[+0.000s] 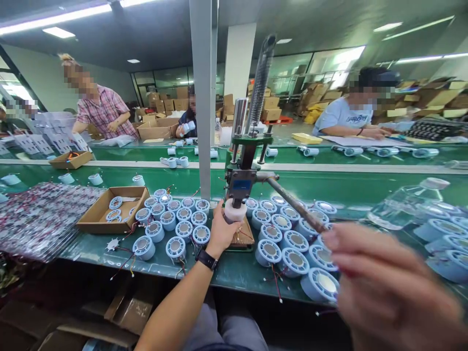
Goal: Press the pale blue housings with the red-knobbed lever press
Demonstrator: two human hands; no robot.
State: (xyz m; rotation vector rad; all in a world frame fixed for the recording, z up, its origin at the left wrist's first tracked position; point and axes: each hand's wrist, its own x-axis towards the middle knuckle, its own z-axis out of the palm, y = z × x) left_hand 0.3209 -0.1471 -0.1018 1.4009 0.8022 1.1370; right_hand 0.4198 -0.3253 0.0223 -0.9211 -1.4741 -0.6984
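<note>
L hand (223,233) at ctr of frame, thumb & fingers part-curled round the white press block (236,211), which sits right in the hand's crook at the foot of the bench press (242,180); can't tell what's gripped under it. R hand (387,278), lower R & blurry, fingers wrapped round the end of the lever (292,204) running up-L to the press. Blue round units (175,247) w/ wires stand in grps either side of L hand, ctr-L & ctr-R. Containers: cardboard tray (98,227), L of ctr, w/ a few blue rings (111,201) in it; smaller box (60,163), upper L, w/ sth orange inside; clear plastic bottle (400,204) on its side, R, nr more blue units.
</note>
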